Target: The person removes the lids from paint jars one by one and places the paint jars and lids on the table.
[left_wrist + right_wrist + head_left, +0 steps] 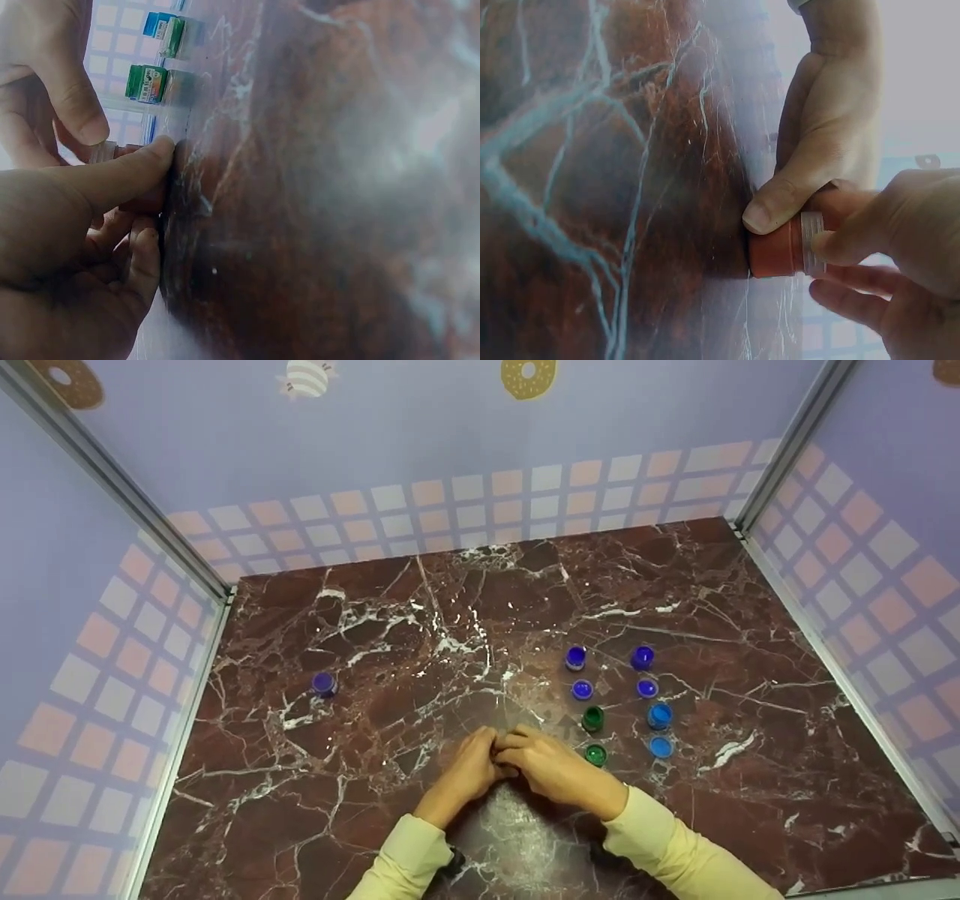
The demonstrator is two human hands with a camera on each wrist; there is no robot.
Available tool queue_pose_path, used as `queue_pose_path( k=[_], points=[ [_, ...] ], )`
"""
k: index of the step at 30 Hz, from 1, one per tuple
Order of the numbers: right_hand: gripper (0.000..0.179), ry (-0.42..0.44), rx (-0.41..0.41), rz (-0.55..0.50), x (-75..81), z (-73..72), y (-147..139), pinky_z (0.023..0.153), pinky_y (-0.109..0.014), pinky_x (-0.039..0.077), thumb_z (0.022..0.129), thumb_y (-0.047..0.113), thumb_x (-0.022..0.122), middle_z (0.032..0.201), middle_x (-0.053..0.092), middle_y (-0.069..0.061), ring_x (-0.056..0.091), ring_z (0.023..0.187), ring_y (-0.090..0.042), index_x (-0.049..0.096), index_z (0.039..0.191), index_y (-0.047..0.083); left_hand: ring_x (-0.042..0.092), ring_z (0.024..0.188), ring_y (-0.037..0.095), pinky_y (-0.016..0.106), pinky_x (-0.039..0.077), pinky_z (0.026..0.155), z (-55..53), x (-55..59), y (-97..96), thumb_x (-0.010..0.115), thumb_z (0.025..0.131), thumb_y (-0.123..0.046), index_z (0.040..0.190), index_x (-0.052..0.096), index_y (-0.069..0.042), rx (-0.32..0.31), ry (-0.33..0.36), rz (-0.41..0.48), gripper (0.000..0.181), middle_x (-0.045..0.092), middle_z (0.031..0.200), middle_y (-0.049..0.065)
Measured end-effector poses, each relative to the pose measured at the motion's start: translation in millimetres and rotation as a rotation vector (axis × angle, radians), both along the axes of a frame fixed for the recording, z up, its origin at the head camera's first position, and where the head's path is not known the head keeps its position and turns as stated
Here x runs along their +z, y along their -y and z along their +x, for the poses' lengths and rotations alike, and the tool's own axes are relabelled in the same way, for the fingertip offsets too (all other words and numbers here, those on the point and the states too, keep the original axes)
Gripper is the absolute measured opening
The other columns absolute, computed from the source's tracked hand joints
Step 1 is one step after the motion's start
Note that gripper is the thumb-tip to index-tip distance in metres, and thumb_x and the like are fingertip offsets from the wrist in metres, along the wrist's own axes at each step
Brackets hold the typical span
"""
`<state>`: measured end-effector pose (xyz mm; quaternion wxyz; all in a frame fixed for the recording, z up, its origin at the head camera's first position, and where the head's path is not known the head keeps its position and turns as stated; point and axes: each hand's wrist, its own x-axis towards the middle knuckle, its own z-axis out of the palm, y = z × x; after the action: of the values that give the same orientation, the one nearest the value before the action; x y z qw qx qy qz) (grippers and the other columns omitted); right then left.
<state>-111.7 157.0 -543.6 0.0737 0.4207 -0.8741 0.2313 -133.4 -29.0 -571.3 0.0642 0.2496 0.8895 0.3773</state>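
Note:
My left hand [474, 763] holds the body of a small red-orange paint jar [772, 253] that stands on the marble-patterned tabletop [570, 187]. Thumb and fingers of my right hand [551, 765] pinch its clear ridged lid [813, 241], which sits on the jar's mouth. In the head view both hands meet in front of me and hide this jar. The left wrist view shows my left thumb [120, 176] along the jar's side and the right thumb [79, 105] at the lid.
Right of my hands stand two purple jars [575, 658], a green jar [592, 718] and a blue jar [660, 715], uncapped, with separate lids [595, 754] before them. A purple jar [323, 684] stands far left. Tiled-pattern panels [480, 502] border the table.

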Motion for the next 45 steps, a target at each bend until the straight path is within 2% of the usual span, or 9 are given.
queue_pose_path(
  k=[7,9,12,14,17,24,30,39,45],
  points=[
    [0.030,0.006,0.014,-0.165,-4.7,-2.3,-5,0.101,-0.035,0.051,0.084,-0.011,0.071,0.115,0.074,-0.007,0.063,0.112,-0.025,0.076,0.110,0.003,0.061,0.095,0.031,0.047,0.050,0.088,2.7,-0.3,-1.4,0.090,0.077,-0.018,0.103,0.062,-0.003,-0.010,0.040,0.004,0.041,0.062,0.099,0.008],
    [0.030,0.015,-0.040,-0.217,-5.0,-1.2,-6,0.100,-0.036,0.052,0.086,-0.009,0.069,0.115,0.073,-0.008,0.064,0.111,-0.025,0.074,0.113,0.003,0.061,0.095,0.030,0.047,0.051,0.088,3.6,-0.7,-1.5,0.090,0.076,-0.018,0.106,0.063,-0.003,-0.003,0.046,0.004,0.043,0.062,0.100,0.008],
    [0.021,0.023,-0.183,-0.255,-2.6,0.2,-4,0.090,-0.036,0.057,0.093,0.001,0.069,0.111,0.071,-0.009,0.067,0.102,-0.024,0.073,0.114,0.003,0.059,0.089,0.025,0.043,0.051,0.083,2.9,0.0,-1.9,0.091,0.075,-0.015,0.104,0.063,-0.002,0.013,0.047,-0.005,0.043,0.060,0.095,0.005],
    [0.019,0.016,-0.283,-0.245,-1.2,1.1,-2,0.083,-0.037,0.058,0.097,0.014,0.071,0.107,0.069,-0.009,0.068,0.095,-0.023,0.071,0.112,0.003,0.058,0.086,0.024,0.042,0.050,0.080,2.0,0.9,-1.8,0.092,0.074,-0.014,0.101,0.062,-0.003,0.020,0.043,-0.010,0.041,0.058,0.092,0.004],
    [0.032,-0.005,-0.380,-0.176,-2.0,3.3,4,0.070,-0.038,0.059,0.097,0.030,0.072,0.102,0.067,-0.010,0.068,0.082,-0.024,0.069,0.109,0.002,0.058,0.085,0.024,0.041,0.050,0.080,1.4,1.1,-1.3,0.092,0.074,-0.014,0.097,0.061,-0.005,0.022,0.023,-0.007,0.039,0.058,0.091,0.002],
    [0.034,-0.085,-0.420,-0.074,-7.8,8.6,14,0.058,-0.039,0.057,0.089,0.030,0.080,0.093,0.060,-0.008,0.064,0.067,-0.025,0.065,0.100,0.002,0.056,0.078,0.022,0.041,0.050,0.075,1.7,-0.4,-1.9,0.082,0.078,0.001,0.093,0.062,-0.003,0.014,-0.087,-0.004,0.026,0.055,0.084,0.002],
    [0.025,-0.071,-0.372,-0.056,-8.7,9.1,15,0.059,-0.037,0.057,0.088,0.020,0.082,0.087,0.055,-0.004,0.061,0.068,-0.023,0.067,0.096,0.003,0.054,0.075,0.019,0.038,0.050,0.071,3.7,0.1,-2.4,0.082,0.075,0.003,0.090,0.060,-0.004,0.022,-0.105,-0.007,0.027,0.055,0.082,0.002],
    [0.023,-0.019,-0.114,-0.014,-0.7,-0.8,1,0.087,-0.035,0.056,0.087,0.007,0.079,0.106,0.067,-0.006,0.062,0.096,-0.022,0.072,0.109,0.005,0.059,0.083,0.024,0.042,0.051,0.077,2.6,1.1,-1.7,0.090,0.077,-0.024,0.094,0.059,-0.006,0.023,-0.052,-0.013,0.039,0.059,0.090,0.004],
    [0.025,-0.025,0.017,0.006,0.5,-4.1,-1,0.094,-0.034,0.053,0.084,-0.002,0.077,0.110,0.072,-0.004,0.062,0.102,-0.021,0.077,0.107,0.007,0.059,0.082,0.023,0.039,0.051,0.075,1.7,0.1,0.2,0.091,0.077,-0.024,0.090,0.057,-0.009,0.026,-0.025,-0.021,0.039,0.057,0.089,0.001]
  ],
)
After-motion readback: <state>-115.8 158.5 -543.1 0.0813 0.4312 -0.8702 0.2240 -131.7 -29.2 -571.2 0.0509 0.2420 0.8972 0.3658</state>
